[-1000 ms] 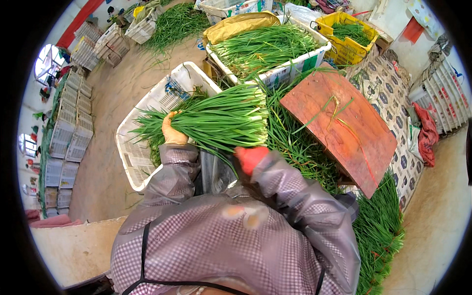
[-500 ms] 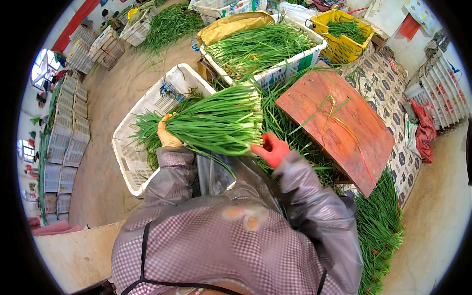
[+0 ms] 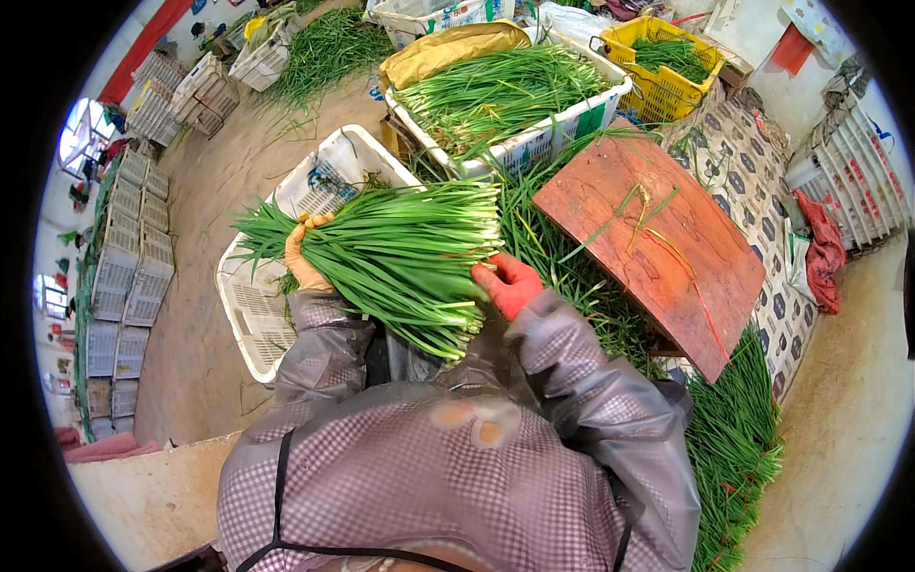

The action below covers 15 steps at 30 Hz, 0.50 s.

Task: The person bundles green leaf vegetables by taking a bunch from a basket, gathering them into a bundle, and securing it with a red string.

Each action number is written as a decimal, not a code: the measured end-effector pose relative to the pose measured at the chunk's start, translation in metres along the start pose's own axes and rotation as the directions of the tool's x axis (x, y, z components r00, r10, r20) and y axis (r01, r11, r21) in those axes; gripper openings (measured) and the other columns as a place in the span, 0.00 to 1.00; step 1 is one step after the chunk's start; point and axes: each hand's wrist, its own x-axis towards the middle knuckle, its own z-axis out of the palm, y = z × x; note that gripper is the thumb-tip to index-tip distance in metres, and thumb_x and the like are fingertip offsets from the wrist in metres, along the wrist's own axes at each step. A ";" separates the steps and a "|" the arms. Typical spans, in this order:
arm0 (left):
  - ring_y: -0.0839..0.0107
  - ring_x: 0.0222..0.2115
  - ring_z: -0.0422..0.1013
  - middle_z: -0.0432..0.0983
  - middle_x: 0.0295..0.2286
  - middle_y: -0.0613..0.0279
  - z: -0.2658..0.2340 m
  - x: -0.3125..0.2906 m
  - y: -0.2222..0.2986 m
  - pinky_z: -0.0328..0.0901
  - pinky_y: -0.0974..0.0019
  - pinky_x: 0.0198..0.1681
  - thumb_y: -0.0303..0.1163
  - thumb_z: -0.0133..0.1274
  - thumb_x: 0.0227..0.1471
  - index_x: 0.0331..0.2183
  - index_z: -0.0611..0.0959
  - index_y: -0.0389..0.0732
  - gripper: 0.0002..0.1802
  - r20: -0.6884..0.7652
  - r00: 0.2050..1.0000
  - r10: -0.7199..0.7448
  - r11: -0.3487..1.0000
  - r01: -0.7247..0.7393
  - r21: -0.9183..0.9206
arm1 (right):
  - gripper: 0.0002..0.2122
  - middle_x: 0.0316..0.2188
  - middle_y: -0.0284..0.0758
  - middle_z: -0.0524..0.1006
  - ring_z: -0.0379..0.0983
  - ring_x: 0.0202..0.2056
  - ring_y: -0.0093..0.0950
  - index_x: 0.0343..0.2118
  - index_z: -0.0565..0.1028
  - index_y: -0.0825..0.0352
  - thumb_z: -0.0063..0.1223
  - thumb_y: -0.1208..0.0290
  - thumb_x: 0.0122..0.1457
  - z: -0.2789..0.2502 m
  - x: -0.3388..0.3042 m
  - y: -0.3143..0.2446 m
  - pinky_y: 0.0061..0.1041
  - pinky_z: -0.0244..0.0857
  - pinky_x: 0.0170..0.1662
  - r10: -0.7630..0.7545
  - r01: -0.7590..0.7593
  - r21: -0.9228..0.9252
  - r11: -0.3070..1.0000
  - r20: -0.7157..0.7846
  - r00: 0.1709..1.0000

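Note:
A thick bunch of garlic chives [image 3: 400, 257] lies across in front of me, green leaves to the left and pale stem ends to the right. My left hand [image 3: 305, 257], in a tan glove, is wrapped round its leafy part. At the stem ends, my right hand [image 3: 512, 284] in a red glove has its thumb and fingers closed together on some stems. The lower stems fan out toward my body. Beneath the bunch stands a white plastic crate [image 3: 250, 310] with some loose greens in it.
Ahead, a white crate [image 3: 562, 129] is heaped with chives beside a yellow crate [image 3: 667, 91]. A reddish wooden board [image 3: 648, 238] rests at the right over loose greens [image 3: 534, 224]. Tied chive bundles [image 3: 734, 458] lie near right. Stacked crates [image 3: 119, 253] line the left wall.
The bunch has shifted slightly left and its lower stems have spread toward me. Both my hands have moved a little left, my left still gripping the leaves.

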 end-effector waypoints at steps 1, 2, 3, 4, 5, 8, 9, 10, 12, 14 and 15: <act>0.65 0.33 0.73 0.78 0.26 0.62 0.002 -0.001 0.000 0.65 0.59 0.51 0.29 0.55 0.45 0.33 0.78 0.39 0.10 0.020 1.000 -0.015 1.000 0.016 -0.022 | 0.14 0.29 0.29 0.76 0.68 0.31 0.20 0.41 0.76 0.68 0.56 0.64 0.58 0.004 -0.002 -0.002 0.22 0.64 0.36 -0.050 0.050 -0.046 0.998 0.012 0.999; 0.65 0.32 0.73 0.78 0.26 0.62 0.003 -0.002 -0.001 0.65 0.59 0.52 0.29 0.54 0.45 0.33 0.78 0.39 0.10 -0.013 1.000 0.010 1.000 -0.009 0.016 | 0.12 0.26 0.28 0.75 0.67 0.28 0.19 0.38 0.78 0.69 0.56 0.64 0.58 0.008 -0.005 -0.004 0.21 0.63 0.32 -0.027 0.027 -0.006 1.000 0.012 1.000; 0.66 0.32 0.73 0.78 0.26 0.62 0.005 -0.004 -0.001 0.65 0.59 0.52 0.29 0.54 0.45 0.33 0.77 0.39 0.10 -0.029 1.000 0.004 0.999 -0.003 0.035 | 0.12 0.24 0.28 0.75 0.67 0.27 0.18 0.37 0.78 0.70 0.56 0.64 0.58 0.007 -0.009 -0.006 0.21 0.63 0.32 0.074 -0.074 -0.012 0.997 0.065 0.995; 0.66 0.32 0.73 0.78 0.26 0.62 0.006 -0.007 -0.001 0.65 0.59 0.52 0.29 0.54 0.45 0.33 0.77 0.39 0.10 -0.043 0.999 -0.004 0.999 0.006 0.052 | 0.12 0.23 0.28 0.75 0.67 0.26 0.17 0.37 0.78 0.70 0.56 0.64 0.58 0.004 -0.015 -0.007 0.20 0.63 0.31 0.157 -0.156 -0.015 0.988 0.106 0.982; 0.66 0.32 0.73 0.77 0.26 0.62 0.009 -0.006 -0.003 0.65 0.59 0.53 0.29 0.54 0.45 0.34 0.77 0.39 0.11 -0.035 0.999 -0.008 1.000 0.008 0.015 | 0.12 0.19 0.29 0.75 0.67 0.21 0.18 0.36 0.80 0.68 0.56 0.63 0.58 0.002 -0.019 -0.006 0.20 0.62 0.26 0.190 -0.186 -0.057 0.981 0.091 0.977; 0.67 0.31 0.73 0.77 0.26 0.62 0.013 -0.009 -0.010 0.65 0.59 0.53 0.29 0.54 0.45 0.36 0.76 0.39 0.12 -0.024 0.999 -0.024 0.999 0.025 0.023 | 0.11 0.17 0.28 0.73 0.63 0.16 0.17 0.34 0.80 0.67 0.56 0.63 0.58 -0.014 -0.031 0.002 0.19 0.58 0.21 0.328 -0.344 0.058 0.937 0.194 0.925; 0.67 0.31 0.73 0.77 0.26 0.61 0.014 -0.009 -0.012 0.65 0.59 0.53 0.29 0.54 0.46 0.37 0.76 0.39 0.13 -0.015 1.000 -0.015 1.000 0.016 0.024 | 0.11 0.15 0.27 0.72 0.60 0.14 0.16 0.31 0.80 0.66 0.55 0.63 0.58 -0.019 -0.035 0.007 0.18 0.54 0.18 0.298 -0.331 0.120 0.936 0.230 0.926; 0.67 0.31 0.73 0.77 0.26 0.61 0.015 -0.009 -0.012 0.65 0.59 0.53 0.29 0.54 0.46 0.36 0.76 0.39 0.12 -0.034 0.999 -0.005 0.999 0.007 0.044 | 0.11 0.16 0.28 0.73 0.61 0.15 0.17 0.32 0.80 0.67 0.54 0.63 0.58 -0.024 -0.035 0.012 0.18 0.55 0.19 0.378 -0.391 0.041 0.919 0.184 0.907; 0.67 0.31 0.73 0.77 0.26 0.60 0.016 -0.009 -0.012 0.65 0.59 0.54 0.29 0.55 0.45 0.36 0.76 0.39 0.12 -0.017 0.999 -0.033 0.999 0.034 0.042 | 0.11 0.18 0.30 0.74 0.63 0.16 0.18 0.33 0.79 0.68 0.53 0.64 0.58 -0.045 -0.039 0.022 0.18 0.57 0.20 0.348 -0.362 0.022 0.932 0.219 0.911; 0.66 0.32 0.73 0.77 0.27 0.60 0.015 -0.009 -0.009 0.65 0.59 0.54 0.29 0.55 0.45 0.33 0.77 0.38 0.10 -0.007 0.999 -0.033 0.999 0.033 0.035 | 0.11 0.21 0.31 0.77 0.67 0.17 0.20 0.34 0.79 0.68 0.52 0.64 0.58 -0.066 -0.037 0.029 0.19 0.61 0.21 0.514 -0.507 -0.215 0.835 -0.028 0.857; 0.65 0.33 0.73 0.78 0.27 0.59 0.015 -0.008 -0.008 0.65 0.59 0.54 0.29 0.55 0.45 0.32 0.78 0.38 0.09 0.016 0.999 -0.045 0.999 0.045 0.003 | 0.13 0.26 0.32 0.80 0.72 0.23 0.21 0.37 0.79 0.67 0.53 0.62 0.58 -0.074 -0.037 0.030 0.20 0.66 0.28 0.462 -0.410 -0.653 0.637 -0.103 0.881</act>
